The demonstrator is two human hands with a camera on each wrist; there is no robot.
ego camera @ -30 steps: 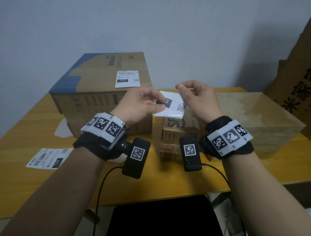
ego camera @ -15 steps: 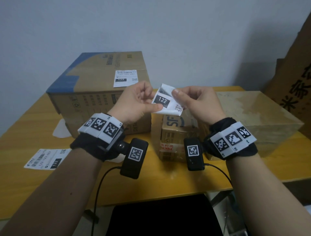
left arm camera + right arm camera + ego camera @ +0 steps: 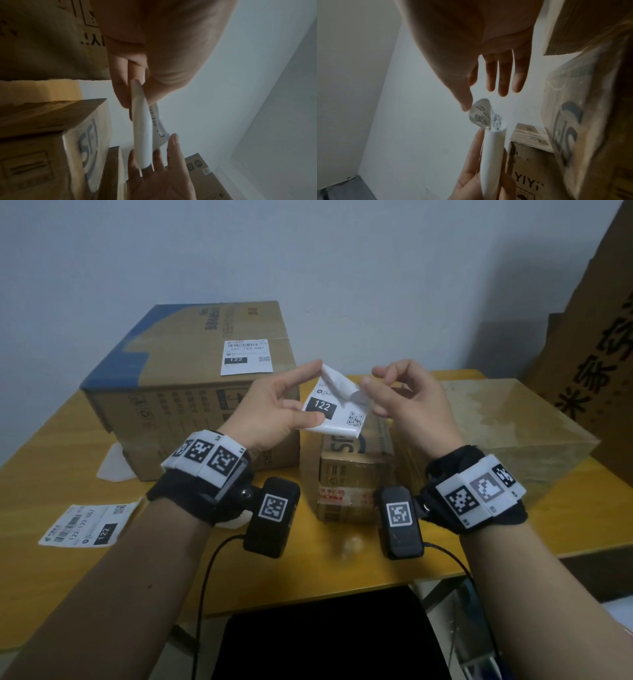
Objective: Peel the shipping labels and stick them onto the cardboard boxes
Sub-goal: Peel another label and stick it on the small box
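Head view: held up above the table [image 3: 51, 577], between both wrists, one shipping label [image 3: 337, 409] printed "122". Pinched by the left grip [image 3: 270, 412], thumb on the lower left edge, forefinger tip at the top corner. Upper part peeled away from the white backing and curled over, pale underside showing. Just right of it, the right grip [image 3: 411, 405], spread loosely, thumb tip touching the curled flap, other fingers apart from the paper.

Directly beneath the label, a small SF cardboard box [image 3: 352, 474]. To the left, a large cardboard box [image 3: 191, 405] with a stuck label [image 3: 246, 357] on its top. To the right, a tape-wrapped box [image 3: 507, 419]. Lying flat near the table's left edge, a loose label [image 3: 85, 527]. Beside the large box, a white scrap [image 3: 109, 467]; cannot tell what it is.

Left wrist view: edge-on, the white sheet [image 3: 142, 128], clamped between thumb and fingers [image 3: 120, 81], printed layer lifting off on the far side.

Right wrist view: straight fingers [image 3: 503, 75] clear of the paper, thumb tip against the curled flap [image 3: 481, 115] with its barcode facing out; below, the left grip [image 3: 471, 182] closed round the backing.
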